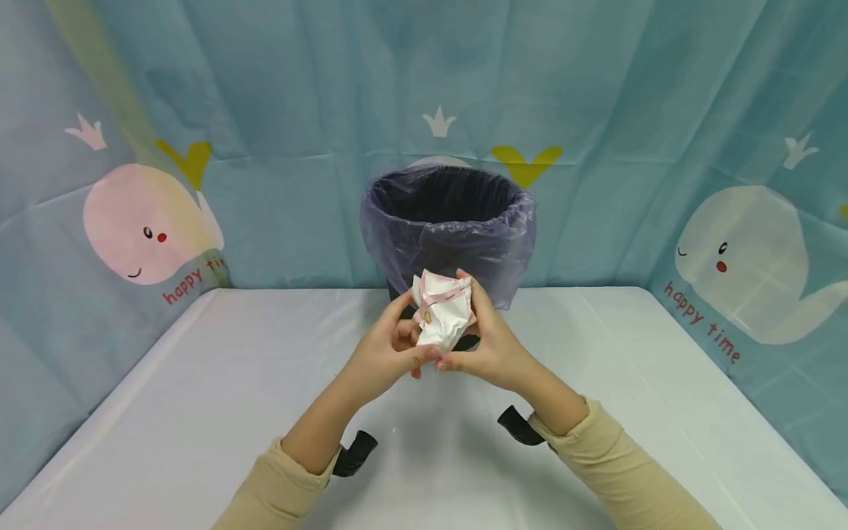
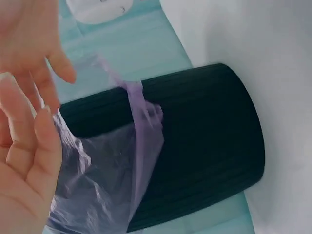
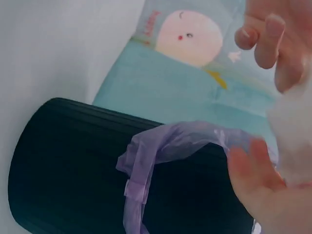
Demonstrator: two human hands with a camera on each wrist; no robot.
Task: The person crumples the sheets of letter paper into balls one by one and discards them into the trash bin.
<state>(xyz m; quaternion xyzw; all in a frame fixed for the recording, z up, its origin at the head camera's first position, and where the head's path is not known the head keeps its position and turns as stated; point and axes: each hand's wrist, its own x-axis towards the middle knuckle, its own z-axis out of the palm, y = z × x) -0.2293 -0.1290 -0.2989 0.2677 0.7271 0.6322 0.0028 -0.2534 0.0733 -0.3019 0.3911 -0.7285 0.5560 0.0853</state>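
Both hands hold a crumpled white-and-pink wad of soft paper or wrapper (image 1: 445, 318) up over the table, in front of a trash bin. The left hand (image 1: 384, 344) grips its left side, thumb at the lower edge. On the other side the right hand (image 1: 497, 347) pinches it, with a finger at the top and the thumb below. In the right wrist view the pale wad (image 3: 295, 136) is blurred beside the right hand's fingers. The dark bin (image 2: 209, 136) stands upright behind the hands, lined with a purple trash bag (image 1: 457, 246) folded over its rim.
A white-covered table (image 1: 285, 353) spreads under the arms. Blue curtains (image 1: 278, 88) with printed whale figures enclose the back and both sides. Black wrist devices (image 1: 355, 454) hang below each sleeve cuff.
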